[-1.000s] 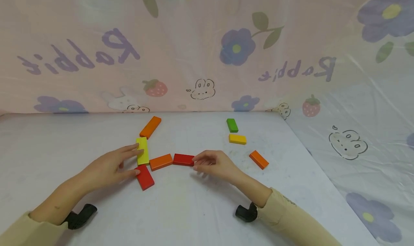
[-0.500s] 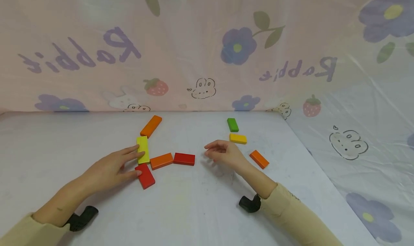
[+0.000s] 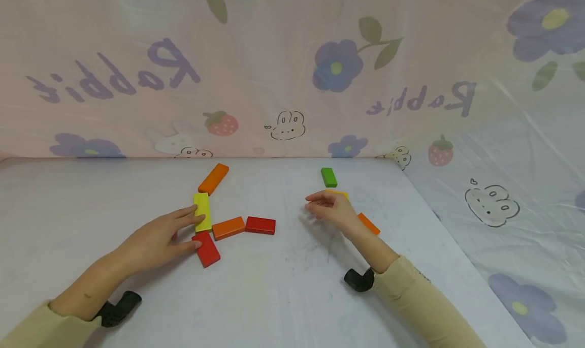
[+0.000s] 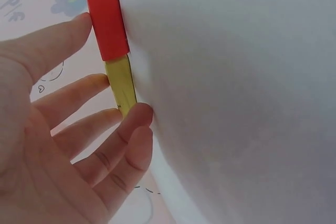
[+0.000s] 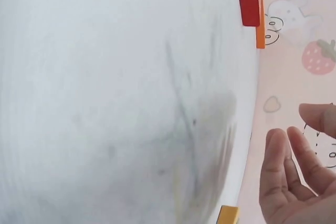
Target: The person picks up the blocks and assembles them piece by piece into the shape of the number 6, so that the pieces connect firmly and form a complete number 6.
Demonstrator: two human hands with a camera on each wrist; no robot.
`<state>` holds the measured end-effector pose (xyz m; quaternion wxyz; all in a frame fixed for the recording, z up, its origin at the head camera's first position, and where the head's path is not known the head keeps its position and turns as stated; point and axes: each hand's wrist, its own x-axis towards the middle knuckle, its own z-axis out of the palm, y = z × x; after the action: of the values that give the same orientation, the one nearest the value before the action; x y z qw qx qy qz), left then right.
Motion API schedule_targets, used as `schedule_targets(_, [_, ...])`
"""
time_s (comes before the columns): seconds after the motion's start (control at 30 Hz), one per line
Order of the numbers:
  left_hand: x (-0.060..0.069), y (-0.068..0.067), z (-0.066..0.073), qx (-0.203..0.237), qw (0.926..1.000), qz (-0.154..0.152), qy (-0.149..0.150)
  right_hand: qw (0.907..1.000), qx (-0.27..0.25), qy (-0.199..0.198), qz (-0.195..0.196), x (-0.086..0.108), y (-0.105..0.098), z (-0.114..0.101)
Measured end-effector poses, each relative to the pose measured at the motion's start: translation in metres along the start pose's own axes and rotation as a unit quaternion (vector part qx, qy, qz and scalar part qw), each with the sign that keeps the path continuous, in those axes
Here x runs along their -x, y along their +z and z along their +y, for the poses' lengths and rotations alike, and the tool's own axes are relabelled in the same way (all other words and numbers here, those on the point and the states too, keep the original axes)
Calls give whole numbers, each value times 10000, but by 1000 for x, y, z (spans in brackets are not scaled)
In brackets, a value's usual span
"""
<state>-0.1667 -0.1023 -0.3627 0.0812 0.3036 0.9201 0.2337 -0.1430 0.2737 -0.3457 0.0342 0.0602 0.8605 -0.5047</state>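
My left hand (image 3: 151, 242) lies beside two wooden blocks. Its thumb touches a red block (image 3: 209, 252), and its fingertips touch a lime-yellow block (image 3: 203, 221) just beyond. In the left wrist view the fingers are extended along that red block (image 4: 107, 19) and the yellow one (image 4: 122, 85). An orange block (image 3: 228, 228) runs rightward from the yellow one, and a second red block (image 3: 260, 225) continues the line. My right hand (image 3: 337, 213) hovers over the table, loosely bent and holding nothing. It partly covers a golden-yellow block (image 3: 344, 193) and an orange block (image 3: 370, 223).
Another orange block (image 3: 214, 178) lies at an angle behind the lime-yellow one. A small green block (image 3: 328, 177) lies at the back right of the white table (image 3: 283, 297). A printed curtain (image 3: 256, 73) rises behind the table and along its right side.
My right hand has left the end of the second red block and moved right toward the golden-yellow block. My left hand stays by its two blocks.
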Motion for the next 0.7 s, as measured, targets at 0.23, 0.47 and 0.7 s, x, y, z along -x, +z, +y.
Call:
schedule_targets(0.23, [0, 1, 1, -42, 10000, 59, 4, 9998, -72, -96, 175, -4, -7, 6])
schedule_targets(0.47, [-1, 2, 1, -25, 10000, 79, -40, 9980, 141, 100, 608, -8, -16, 9])
schedule_targets(0.7, [-1, 2, 1, 2, 10000, 72, -55, 9933, 361, 359, 1042, -14, -27, 13])
